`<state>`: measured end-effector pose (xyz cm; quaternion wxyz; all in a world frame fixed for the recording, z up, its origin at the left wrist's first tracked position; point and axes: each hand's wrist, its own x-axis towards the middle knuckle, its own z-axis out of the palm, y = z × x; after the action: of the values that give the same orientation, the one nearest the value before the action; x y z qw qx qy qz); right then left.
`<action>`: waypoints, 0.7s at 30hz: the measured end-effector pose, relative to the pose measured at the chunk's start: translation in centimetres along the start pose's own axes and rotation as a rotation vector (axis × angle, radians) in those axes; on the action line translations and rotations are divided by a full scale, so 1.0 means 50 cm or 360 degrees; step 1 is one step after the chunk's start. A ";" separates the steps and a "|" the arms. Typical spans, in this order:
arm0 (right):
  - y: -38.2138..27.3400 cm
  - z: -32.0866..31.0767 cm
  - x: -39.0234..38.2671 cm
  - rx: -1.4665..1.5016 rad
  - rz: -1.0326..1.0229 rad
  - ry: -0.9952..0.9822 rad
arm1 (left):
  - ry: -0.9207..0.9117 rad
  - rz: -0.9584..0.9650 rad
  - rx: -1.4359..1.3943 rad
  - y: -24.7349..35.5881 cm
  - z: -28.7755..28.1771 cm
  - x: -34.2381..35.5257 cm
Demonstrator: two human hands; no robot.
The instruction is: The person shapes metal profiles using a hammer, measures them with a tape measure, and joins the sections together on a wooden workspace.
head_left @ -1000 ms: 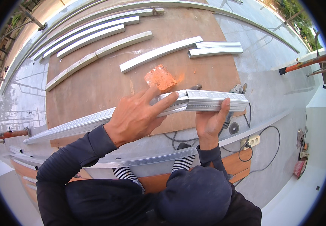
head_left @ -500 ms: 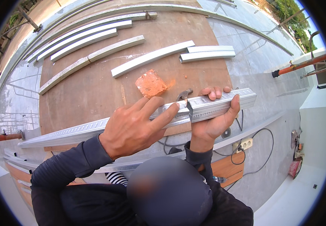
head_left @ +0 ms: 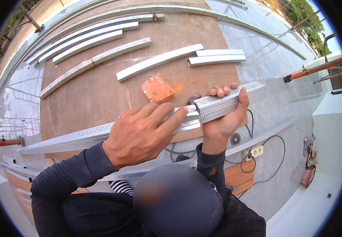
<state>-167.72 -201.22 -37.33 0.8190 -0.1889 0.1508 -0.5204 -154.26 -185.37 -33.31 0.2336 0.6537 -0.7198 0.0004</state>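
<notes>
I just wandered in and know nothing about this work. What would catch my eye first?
Probably the bright orange brick chunk, lying on the brown board just beyond the left hand. Next might come the shiny metal in the middle: that hand holds a long metal profile stretching off to the left, while the right hand grips a shorter metal profile at its right end.
</notes>
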 end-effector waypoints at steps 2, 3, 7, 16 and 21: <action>0.001 -0.005 0.002 0.0075 0.0116 -0.0025 | 0.0008 0.0007 -0.0022 0.000 0.000 0.002; -0.004 -0.011 0.005 0.0111 0.0176 -0.0043 | 0.0013 0.0013 -0.0035 -0.001 0.001 0.003; -0.013 -0.008 -0.002 0.0069 0.0237 0.0053 | 0.0020 0.0029 -0.0040 -0.009 0.007 0.009; 0.000 0.010 -0.025 -0.0114 0.0196 0.0263 | -0.0049 -0.0146 -0.0059 -0.025 0.010 0.015; 0.005 0.008 -0.023 -0.0025 0.0123 0.0193 | 0.0002 -0.0181 -0.0056 -0.021 0.014 0.029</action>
<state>-167.80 -200.04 -37.01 0.8264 -0.1574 0.2114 -0.4976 -153.56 -187.11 -33.75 0.2452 0.6893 -0.6812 -0.0250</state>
